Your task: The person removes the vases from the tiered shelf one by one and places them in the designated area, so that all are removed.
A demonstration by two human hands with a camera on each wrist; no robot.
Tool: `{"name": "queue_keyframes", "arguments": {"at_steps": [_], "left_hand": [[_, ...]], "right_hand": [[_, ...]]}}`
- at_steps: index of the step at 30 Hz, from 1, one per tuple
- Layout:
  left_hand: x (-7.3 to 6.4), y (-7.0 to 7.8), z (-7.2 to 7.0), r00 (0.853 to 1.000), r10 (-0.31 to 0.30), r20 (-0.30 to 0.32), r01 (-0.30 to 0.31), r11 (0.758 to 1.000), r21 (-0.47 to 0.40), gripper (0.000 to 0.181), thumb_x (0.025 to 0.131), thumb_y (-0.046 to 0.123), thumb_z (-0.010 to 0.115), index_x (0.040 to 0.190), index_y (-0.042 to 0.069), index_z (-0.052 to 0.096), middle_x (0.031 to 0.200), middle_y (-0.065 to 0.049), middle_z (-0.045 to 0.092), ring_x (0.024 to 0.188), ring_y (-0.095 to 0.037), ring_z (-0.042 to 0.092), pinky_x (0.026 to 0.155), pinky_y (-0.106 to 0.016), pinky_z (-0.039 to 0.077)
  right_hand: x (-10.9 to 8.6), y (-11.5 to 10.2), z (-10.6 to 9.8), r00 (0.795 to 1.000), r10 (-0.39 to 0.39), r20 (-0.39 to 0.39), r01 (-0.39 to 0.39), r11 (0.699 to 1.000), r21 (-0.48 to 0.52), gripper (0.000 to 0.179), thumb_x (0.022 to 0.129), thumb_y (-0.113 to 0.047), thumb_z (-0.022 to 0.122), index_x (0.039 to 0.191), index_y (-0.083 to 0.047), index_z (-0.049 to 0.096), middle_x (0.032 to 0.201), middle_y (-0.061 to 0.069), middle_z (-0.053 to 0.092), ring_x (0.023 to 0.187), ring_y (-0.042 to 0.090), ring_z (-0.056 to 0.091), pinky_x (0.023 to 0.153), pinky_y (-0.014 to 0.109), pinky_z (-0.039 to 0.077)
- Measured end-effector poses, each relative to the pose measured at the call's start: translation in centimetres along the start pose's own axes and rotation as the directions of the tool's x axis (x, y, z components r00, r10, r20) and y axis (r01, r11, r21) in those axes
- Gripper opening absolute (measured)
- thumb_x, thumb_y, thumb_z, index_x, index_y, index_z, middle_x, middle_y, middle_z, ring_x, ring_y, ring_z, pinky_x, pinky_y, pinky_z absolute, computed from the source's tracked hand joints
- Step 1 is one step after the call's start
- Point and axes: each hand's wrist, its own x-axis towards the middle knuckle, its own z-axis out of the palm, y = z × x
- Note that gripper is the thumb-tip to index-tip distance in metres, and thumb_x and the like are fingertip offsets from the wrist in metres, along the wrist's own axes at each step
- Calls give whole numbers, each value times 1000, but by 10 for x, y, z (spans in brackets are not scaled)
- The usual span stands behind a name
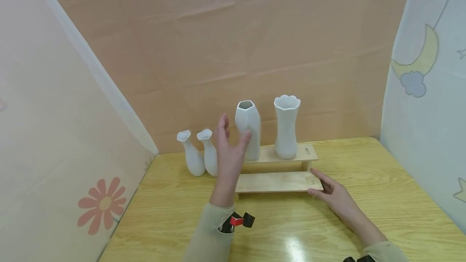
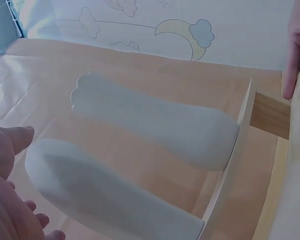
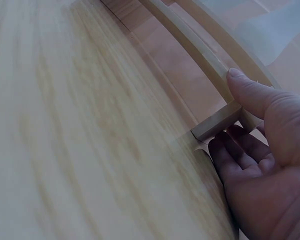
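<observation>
A two-step wooden stand (image 1: 278,182) bears two upright white vases on its upper step. My left hand (image 1: 230,153) is raised beside the faceted vase (image 1: 247,120), fingers extended; in the left wrist view a small gap shows between the thumb (image 2: 21,137) and this vase (image 2: 105,195). To its right stands the vase with a scalloped rim (image 1: 287,128). My right hand (image 1: 335,195) grips the right end of the lower step, its thumb (image 3: 247,90) on the board's edge and the other fingers curled near the end support (image 3: 217,122).
Two small narrow-necked white vases (image 1: 194,159) (image 1: 210,155) stand left of the stand, the nearer one partly behind my left hand. The wood-grain table (image 1: 164,213) meets a tan backdrop (image 1: 204,72) behind and patterned side panels (image 1: 47,132) (image 1: 429,132).
</observation>
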Motion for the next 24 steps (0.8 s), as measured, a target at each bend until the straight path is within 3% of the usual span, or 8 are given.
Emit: {"name": "queue_keyframes", "arguments": {"at_steps": [5,11,24], "left_hand": [[4,-2,9,998,-48,34,47,999,18,90,99,30,86,171,13,36,169,-8,40,158,-27,38,129,-48,34],[9,-7,18,995,-88,49,87,996,26,89,97,26,88,171,22,38,164,-10,42,150,-36,47,121,-57,44],[16,-13,28,994,-107,35,106,993,53,86,98,25,88,169,23,40,155,-13,48,140,-35,53,114,-61,49]], "right_hand": [[0,0,0,1000,4,-2,-4,1000,-16,85,107,-38,76,176,-22,30,182,15,14,164,48,15,114,26,41],[0,0,1,1000,-9,-3,9,1000,6,84,107,-35,76,176,-19,30,182,17,12,164,48,13,102,9,39],[-1,-1,2,1000,-15,-1,15,1000,26,85,107,-35,76,176,-19,30,182,17,12,165,46,13,100,5,38]]}}
